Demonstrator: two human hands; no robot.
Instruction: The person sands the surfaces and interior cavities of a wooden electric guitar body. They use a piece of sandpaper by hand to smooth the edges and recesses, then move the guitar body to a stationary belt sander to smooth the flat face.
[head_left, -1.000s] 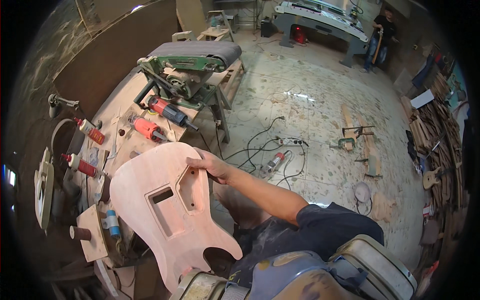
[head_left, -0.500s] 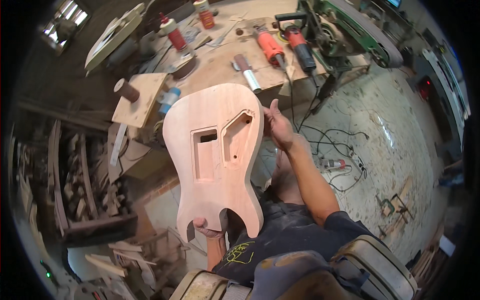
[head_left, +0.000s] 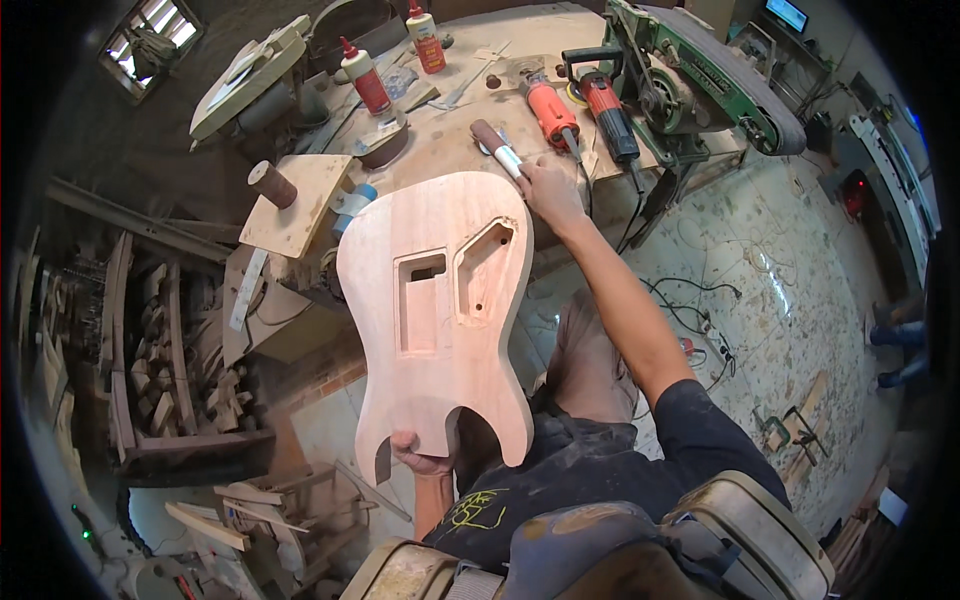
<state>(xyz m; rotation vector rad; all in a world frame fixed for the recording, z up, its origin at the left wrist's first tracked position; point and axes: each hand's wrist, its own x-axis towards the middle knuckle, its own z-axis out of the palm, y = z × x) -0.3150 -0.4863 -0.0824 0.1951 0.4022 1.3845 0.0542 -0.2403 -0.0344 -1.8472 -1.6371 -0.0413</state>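
My left hand (head_left: 425, 458) grips the pale wooden guitar body (head_left: 390, 340) by its lower end at the neck cut-out. The body is held upright, showing an oblong cavity and an angled one. My right hand (head_left: 543, 192) has reached past the body's top right to the workbench and closes on the white end of a brown-and-white sanding cylinder (head_left: 487, 137). A red rotary power tool (head_left: 551, 115) and a red-and-black grinder (head_left: 608, 115) lie just beyond it.
The cluttered bench (head_left: 530, 30) also carries glue bottles (head_left: 368, 85), a green belt sander (head_left: 715, 75) and a board (head_left: 300, 220) with a spindle. Offcuts (head_left: 180, 390) fill the lower left. Cables (head_left: 690, 295) and clamps (head_left: 795, 430) lie on the floor; another person's legs (head_left: 895, 345) show at right.
My right hand has let go of the guitar body's edge and moved up and forward onto the sanding cylinder. The view has swung toward the bench; my left hand still holds the body.
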